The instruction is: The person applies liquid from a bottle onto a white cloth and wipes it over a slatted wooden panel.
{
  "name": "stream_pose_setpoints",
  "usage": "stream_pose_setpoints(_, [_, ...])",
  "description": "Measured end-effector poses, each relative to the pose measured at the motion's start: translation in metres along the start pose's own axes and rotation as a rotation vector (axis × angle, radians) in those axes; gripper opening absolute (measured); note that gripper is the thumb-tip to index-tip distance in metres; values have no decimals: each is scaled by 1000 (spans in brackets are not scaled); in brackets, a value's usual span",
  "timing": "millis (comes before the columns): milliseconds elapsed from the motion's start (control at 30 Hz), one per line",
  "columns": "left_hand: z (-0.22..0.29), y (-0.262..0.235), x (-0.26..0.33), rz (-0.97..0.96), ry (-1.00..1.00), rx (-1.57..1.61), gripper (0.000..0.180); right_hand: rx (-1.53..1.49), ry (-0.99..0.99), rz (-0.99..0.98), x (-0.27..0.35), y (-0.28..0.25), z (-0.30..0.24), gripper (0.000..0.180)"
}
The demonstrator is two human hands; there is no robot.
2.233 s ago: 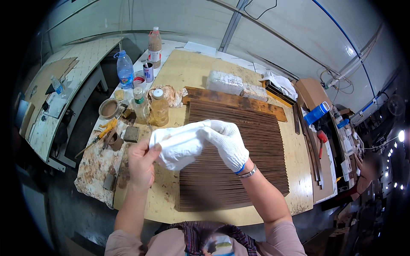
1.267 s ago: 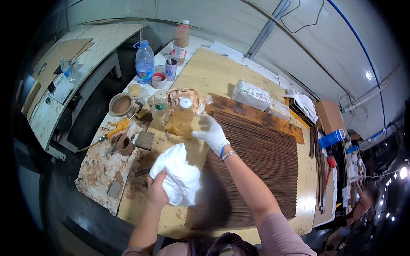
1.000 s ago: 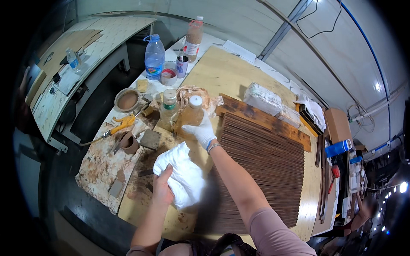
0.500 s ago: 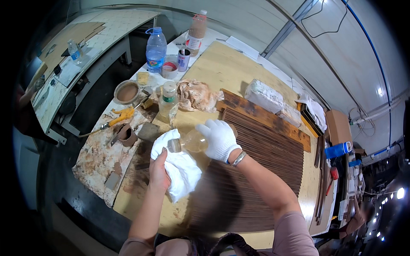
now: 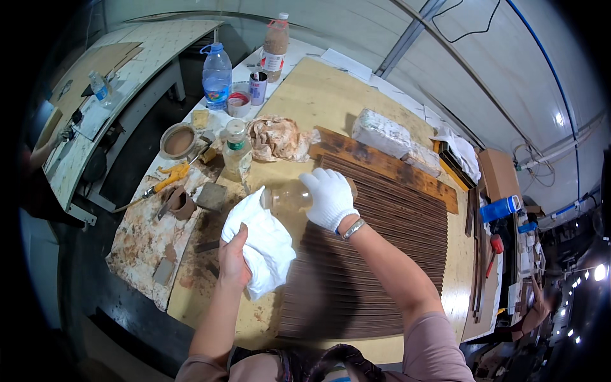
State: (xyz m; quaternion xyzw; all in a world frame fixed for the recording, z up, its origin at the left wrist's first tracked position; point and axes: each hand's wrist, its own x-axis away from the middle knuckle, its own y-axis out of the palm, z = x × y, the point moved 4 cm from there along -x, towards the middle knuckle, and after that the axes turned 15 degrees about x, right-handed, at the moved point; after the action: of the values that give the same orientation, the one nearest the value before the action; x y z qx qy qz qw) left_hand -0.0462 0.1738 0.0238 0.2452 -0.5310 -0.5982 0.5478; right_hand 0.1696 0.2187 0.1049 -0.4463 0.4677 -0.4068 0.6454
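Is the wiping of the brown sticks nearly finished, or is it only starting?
Hard to say how much is wiped: the slats all look evenly dark brown. In hand: the gloved right hand tips a clear bottle sideways, its mouth at the white cloth held by the bare left hand. The cloth looks clean, not stained. Left: it has not touched the slats yet.

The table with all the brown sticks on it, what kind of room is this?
Probably a woodworking or wood-finishing workshop. Dark stained wooden slats lie in rows on a plywood workbench, the person's hands hold a white cloth and a tipped clear bottle, and a stain-splattered side table carries tools and a bowl of brown stuff.
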Motion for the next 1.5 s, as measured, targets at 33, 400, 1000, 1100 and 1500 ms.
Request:
stream_pose_setpoints(33, [3, 4, 4, 3, 7, -9, 41, -22, 37, -7, -2, 3, 1, 46])
stream_pose_setpoints(400, [-6, -11, 34, -29, -81, -361, 37, -1184, 511, 181, -3, 68, 3, 86])
stream_pose_setpoints(1000, [-84, -19, 115, -986, 391, -2078, 49, -270, 440, -190, 271, -11, 99, 87])
stream_pose_setpoints(1100, [-32, -47, 118, -292, 226, -1623, 53, -142, 444, -277, 376, -50, 102, 106])
stream_pose_setpoints(1500, [-139, -29, 187, -891, 252, -2074, 48, -81, 457, -383, 500, -33, 74, 118])
